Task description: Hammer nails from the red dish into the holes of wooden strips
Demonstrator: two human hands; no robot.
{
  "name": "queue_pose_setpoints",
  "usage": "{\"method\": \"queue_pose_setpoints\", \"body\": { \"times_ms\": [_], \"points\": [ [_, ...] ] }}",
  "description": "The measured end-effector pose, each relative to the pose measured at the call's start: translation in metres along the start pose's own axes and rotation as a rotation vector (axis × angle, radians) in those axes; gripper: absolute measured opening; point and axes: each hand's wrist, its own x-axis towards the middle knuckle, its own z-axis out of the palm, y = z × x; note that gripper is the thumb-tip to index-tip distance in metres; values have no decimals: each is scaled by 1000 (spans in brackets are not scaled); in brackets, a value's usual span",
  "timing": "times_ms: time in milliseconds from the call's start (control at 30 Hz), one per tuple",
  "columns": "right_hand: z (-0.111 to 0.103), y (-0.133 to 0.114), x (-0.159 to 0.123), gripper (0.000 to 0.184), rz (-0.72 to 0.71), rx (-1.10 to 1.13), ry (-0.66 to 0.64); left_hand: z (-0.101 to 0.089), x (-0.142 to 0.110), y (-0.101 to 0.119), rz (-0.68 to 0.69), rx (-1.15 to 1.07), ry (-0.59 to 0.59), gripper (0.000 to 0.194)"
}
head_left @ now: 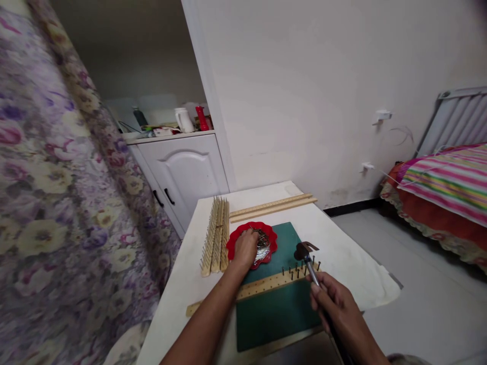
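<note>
- I watched the left hand (246, 248) dip into the red dish (274, 242); its fingertips were hidden, so I couldn't tell if they were pinched together or apart.
- My view showed the right hand (335, 300) clamped around the hammer (313, 275), at the dish's 4 o'clock.
- The hammer had a dark head, a forked claw towards 3 o'clock and a shiny metal shaft; the head hung by the strip's nailed end.
- The dish was glossy, with a scalloped rim. It held loose nails (263, 253), dark ones towards 12 o'clock, bright silvery ones towards 6.
- The strip (262, 287) was pale, flat wood, dotted with small holes, lying across the smooth green mat (277, 314) at the dish's 6 o'clock. Dark nails stood in rows at its 3 o'clock end; the left forearm crossed its other half.
- At the dish's 9 o'clock I saw studded strips (217, 238), bristling with upright nails.
- Two narrow wooden slats (272, 208) lay at 1 o'clock on the white table (353, 268).
</note>
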Motion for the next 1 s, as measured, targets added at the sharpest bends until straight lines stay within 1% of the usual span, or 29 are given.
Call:
{"method": "queue_pose_setpoints", "body": {
  "times_ms": [67,200,300,400,500,600,667,767,867,1000],
  "points": [
    [1,1,0,26,-4,-8,-6,8,8,-2,-17,13,3,20],
    [2,1,1,26,-1,-17,-12,18,11,-2,-29,20,9,21],
    [2,-1,0,27,6,-16,-4,15,10,-4,-29,3,35,22],
    [2,-2,1,26,-2,-5,-3,4,2,-4,-32,-28,67,19],
    [1,1,3,25,-3,1,20,-11,-21,5,-21,-89,101,17],
    [1,4,5,26,10,1,54,-24,-59,26,16,-241,105,17],
    [1,5,5,28,12,-11,69,-30,-84,44,3,-509,65,14],
    [3,3,4,27,-19,-35,67,-36,-111,68,29,-746,8,9],
    [7,2,1,24,-55,-15,38,-38,-120,81,50,-829,-27,8],
    [12,2,-2,28,43,52,-22,-36,-118,86,47,-867,-27,7]
  ]
}}
